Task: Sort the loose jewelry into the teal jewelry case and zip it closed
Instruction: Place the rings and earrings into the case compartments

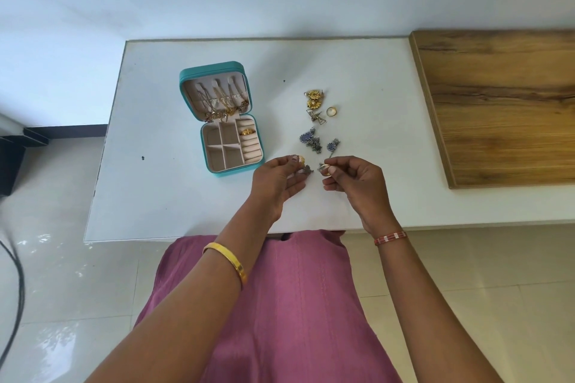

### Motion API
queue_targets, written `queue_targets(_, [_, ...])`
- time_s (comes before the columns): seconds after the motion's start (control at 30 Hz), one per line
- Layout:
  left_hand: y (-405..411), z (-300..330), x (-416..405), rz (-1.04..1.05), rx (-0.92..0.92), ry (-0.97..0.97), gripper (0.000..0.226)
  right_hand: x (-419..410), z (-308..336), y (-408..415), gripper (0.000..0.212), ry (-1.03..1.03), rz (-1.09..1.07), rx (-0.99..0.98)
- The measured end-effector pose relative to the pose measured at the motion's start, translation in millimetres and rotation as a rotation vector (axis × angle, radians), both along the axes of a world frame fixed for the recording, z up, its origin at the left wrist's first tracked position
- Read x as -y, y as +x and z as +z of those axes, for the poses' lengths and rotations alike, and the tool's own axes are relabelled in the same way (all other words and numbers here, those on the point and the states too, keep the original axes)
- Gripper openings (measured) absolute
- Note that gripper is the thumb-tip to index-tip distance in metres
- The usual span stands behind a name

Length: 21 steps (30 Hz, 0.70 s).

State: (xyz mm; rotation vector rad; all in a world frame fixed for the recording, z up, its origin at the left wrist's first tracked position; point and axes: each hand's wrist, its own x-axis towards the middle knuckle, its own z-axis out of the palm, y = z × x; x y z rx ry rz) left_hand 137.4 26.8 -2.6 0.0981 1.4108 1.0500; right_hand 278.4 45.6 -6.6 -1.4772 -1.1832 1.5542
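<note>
The teal jewelry case (189,79) lies open on the white table (161,196), at about ten o'clock from the person's hands, its lid propped back with gold chains (217,102) hanging inside. In the lower tray a gold ring (247,131) sits in the ring rolls on the right side, while the square compartments to the left look bare. The left hand (275,182) pinches a small gold piece (301,159) between thumb and forefinger, with a greyish ornament (306,170) just below its fingertips; whether it holds that one too, I cannot tell. The right hand (357,183) pinches a small ring-like piece (325,168) at its fingertips, the other fingers curled in. The two hands are near each other, just apart, above the table's near half. At twelve o'clock from them lies the loose jewelry: blue-grey ornaments (311,138) closest, then a silver triangular piece (317,117), two gold flower earrings (313,99) farthest off, and a gold ring with a pale stone (331,111) at about one o'clock. A wooden board (504,102) rests at the table's right edge, at about two o'clock. A gold bangle (228,261) circles the left forearm, a red banded bracelet (390,237) the right wrist.
</note>
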Motion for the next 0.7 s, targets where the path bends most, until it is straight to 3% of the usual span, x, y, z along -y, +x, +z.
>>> queue_targets(0.23, [-9.9, 10.0, 17.4, 0.020, -0.181, 0.030, 0.003, 2.1, 10.9, -14.1, 0.011, 0.034, -0.018, -0.009])
queue_targets(0.47, [-31.1, 16.5, 37.2, 0.246, -0.106, 0.065, 0.006, -3.1, 20.9, -50.5, 0.008, 0.214, 0.091, 0.135])
queue_targets(0.7, [-62.0, 9.3, 45.8, 0.431, -0.016, 0.040, 0.004, -25.4, 11.2, -94.0, 0.011, 0.459, 0.213, 0.416])
